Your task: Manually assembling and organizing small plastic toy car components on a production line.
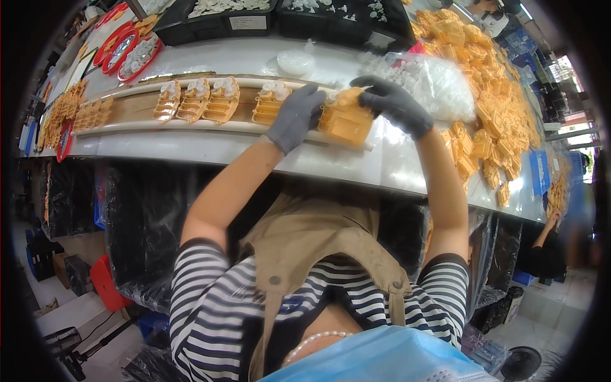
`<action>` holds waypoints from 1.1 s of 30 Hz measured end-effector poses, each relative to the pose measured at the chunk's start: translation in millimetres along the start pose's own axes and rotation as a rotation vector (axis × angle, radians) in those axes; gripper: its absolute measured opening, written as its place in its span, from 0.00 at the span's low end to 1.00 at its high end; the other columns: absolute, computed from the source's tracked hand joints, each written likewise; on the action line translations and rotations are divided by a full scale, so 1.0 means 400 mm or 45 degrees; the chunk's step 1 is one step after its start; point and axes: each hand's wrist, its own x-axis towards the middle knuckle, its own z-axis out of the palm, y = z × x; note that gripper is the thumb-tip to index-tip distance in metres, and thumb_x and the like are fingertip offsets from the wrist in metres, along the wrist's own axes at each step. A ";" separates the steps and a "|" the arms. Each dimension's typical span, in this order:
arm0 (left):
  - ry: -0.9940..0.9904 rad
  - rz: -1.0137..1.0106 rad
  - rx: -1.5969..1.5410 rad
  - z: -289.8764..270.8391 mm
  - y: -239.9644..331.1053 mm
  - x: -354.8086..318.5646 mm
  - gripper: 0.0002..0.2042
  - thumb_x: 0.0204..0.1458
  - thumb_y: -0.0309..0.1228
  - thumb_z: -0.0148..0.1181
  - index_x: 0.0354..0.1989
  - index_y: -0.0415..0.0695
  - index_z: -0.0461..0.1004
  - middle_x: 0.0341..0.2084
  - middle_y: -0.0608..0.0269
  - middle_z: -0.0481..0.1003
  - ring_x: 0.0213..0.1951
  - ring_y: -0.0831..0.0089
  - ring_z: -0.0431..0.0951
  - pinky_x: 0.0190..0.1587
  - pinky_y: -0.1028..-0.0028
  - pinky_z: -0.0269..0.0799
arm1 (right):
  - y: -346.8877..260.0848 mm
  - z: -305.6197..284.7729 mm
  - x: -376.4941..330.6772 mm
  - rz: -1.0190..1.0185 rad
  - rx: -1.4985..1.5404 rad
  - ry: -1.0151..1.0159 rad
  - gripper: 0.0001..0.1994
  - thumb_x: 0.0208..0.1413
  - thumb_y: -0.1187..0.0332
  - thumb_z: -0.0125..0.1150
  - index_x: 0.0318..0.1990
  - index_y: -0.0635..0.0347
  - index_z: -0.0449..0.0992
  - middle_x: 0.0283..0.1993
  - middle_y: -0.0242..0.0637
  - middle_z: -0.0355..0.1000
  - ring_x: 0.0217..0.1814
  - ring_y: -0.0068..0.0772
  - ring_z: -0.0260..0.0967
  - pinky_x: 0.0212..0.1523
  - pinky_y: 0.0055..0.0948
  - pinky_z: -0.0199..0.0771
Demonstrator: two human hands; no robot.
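My right hand (398, 105), in a grey glove, pinches the upper right edge of an orange plastic moulded piece (350, 124), slightly blurred, over the right end of a long track. Close to that piece's left side is my gloved left hand (298, 118), fingers curled and pointing down; whatever is between them is hidden. Just left of it on the track lies an orange moulded piece with compartments (266, 109), white plastic parts at its far end. Further left, several similar orange pieces (221, 102) stand in a row, also topped with white parts.
Pale rails (191, 127) edge the track. A clear bag of white parts (445, 92) lies right, beside a large heap of orange pieces (499, 108). Black bins (216, 24) stand at the back. Red bowls (140, 60) and more orange pieces (92, 113) are at left.
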 end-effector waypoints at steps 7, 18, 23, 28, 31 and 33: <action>-0.111 -0.157 0.020 -0.002 0.021 0.022 0.15 0.52 0.36 0.53 0.42 0.37 0.68 0.34 0.60 0.71 0.38 0.75 0.72 0.38 0.77 0.72 | 0.011 0.025 0.059 0.084 -0.220 0.016 0.18 0.56 0.60 0.59 0.50 0.60 0.71 0.35 0.28 0.71 0.32 0.16 0.64 0.32 0.17 0.65; -0.001 0.238 1.307 0.029 0.009 0.009 0.34 0.46 0.38 0.63 0.60 0.37 0.59 0.46 0.44 0.72 0.48 0.58 0.74 0.51 0.69 0.68 | 0.120 0.058 0.063 -0.210 -0.751 0.626 0.19 0.49 0.61 0.62 0.46 0.65 0.73 0.41 0.44 0.74 0.39 0.34 0.72 0.42 0.28 0.71; -0.037 0.233 1.301 0.038 0.002 0.008 0.35 0.47 0.38 0.64 0.61 0.35 0.57 0.50 0.44 0.71 0.50 0.60 0.73 0.52 0.70 0.69 | 0.090 0.097 0.012 0.004 -0.371 0.590 0.27 0.53 0.57 0.62 0.55 0.68 0.66 0.43 0.45 0.72 0.46 0.30 0.70 0.47 0.25 0.70; 0.010 0.225 0.134 0.056 -0.051 -0.008 0.31 0.50 0.40 0.63 0.58 0.35 0.60 0.46 0.56 0.71 0.47 0.72 0.72 0.48 0.75 0.69 | 0.080 0.130 -0.045 -0.167 0.165 0.557 0.30 0.50 0.65 0.64 0.59 0.70 0.61 0.55 0.44 0.65 0.51 0.28 0.67 0.50 0.26 0.69; -0.225 0.174 -0.047 0.110 0.015 -0.112 0.28 0.53 0.39 0.62 0.56 0.35 0.62 0.45 0.60 0.71 0.46 0.77 0.70 0.49 0.78 0.68 | 0.075 0.188 -0.105 -0.447 0.236 0.662 0.28 0.51 0.72 0.63 0.59 0.69 0.61 0.54 0.42 0.66 0.52 0.28 0.66 0.52 0.25 0.68; -0.229 0.288 0.045 0.114 -0.001 -0.144 0.26 0.53 0.39 0.61 0.55 0.36 0.63 0.44 0.60 0.70 0.46 0.77 0.69 0.49 0.78 0.67 | 0.099 0.207 -0.136 -0.479 0.243 0.698 0.27 0.50 0.77 0.62 0.58 0.68 0.61 0.53 0.40 0.66 0.53 0.27 0.65 0.53 0.24 0.67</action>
